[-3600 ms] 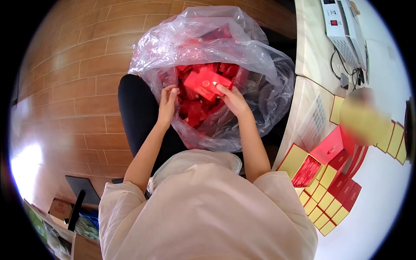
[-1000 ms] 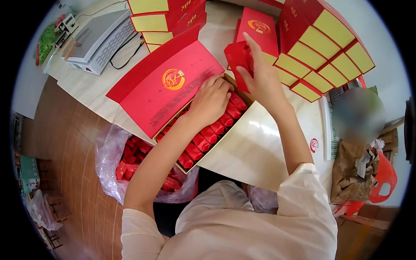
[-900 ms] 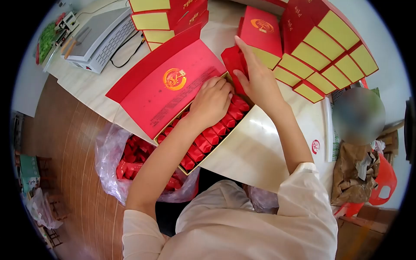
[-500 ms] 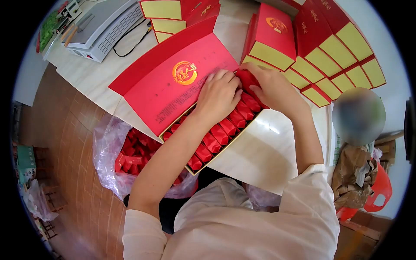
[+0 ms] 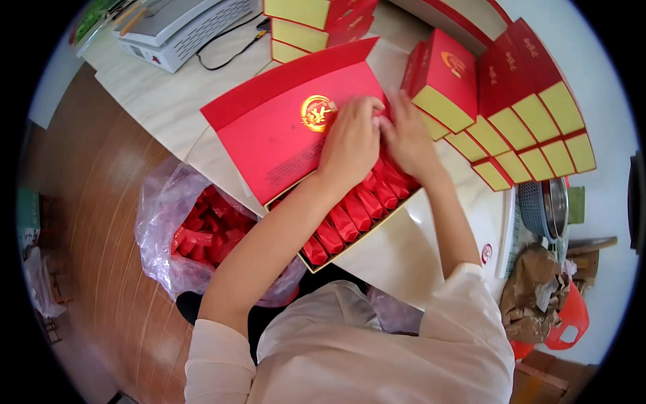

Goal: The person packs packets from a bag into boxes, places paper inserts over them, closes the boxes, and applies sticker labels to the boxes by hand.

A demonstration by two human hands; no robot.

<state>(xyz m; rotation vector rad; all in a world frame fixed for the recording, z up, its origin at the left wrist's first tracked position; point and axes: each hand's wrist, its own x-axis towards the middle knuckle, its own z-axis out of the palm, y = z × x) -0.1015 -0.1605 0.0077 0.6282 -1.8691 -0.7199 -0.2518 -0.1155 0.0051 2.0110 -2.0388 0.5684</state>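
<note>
An open red box (image 5: 282, 128) with a gold emblem inside its lid lies at the table's front edge. Rows of red wrapped packets (image 5: 342, 222) fill its gold-rimmed tray. Over the box's far right end, my left hand (image 5: 352, 140) has its fingers curled together, and what they hold, if anything, is hidden. My right hand (image 5: 409, 135) is close beside it at the same end, its fingers blurred and partly hidden behind the left one. A little red shows between the two hands.
A clear plastic bag (image 5: 158, 232) of loose red packets stands below the table's left edge. Closed red and yellow boxes (image 5: 525, 114) are stacked at the back right. A grey-topped white machine (image 5: 182, 37) and cable are at the back left. Brown paper (image 5: 531, 289) lies at right.
Earlier I reached into the bag. Since then, my right hand, which held a red packet above the box, has come down beside my left hand at its far end. The view has shifted.
</note>
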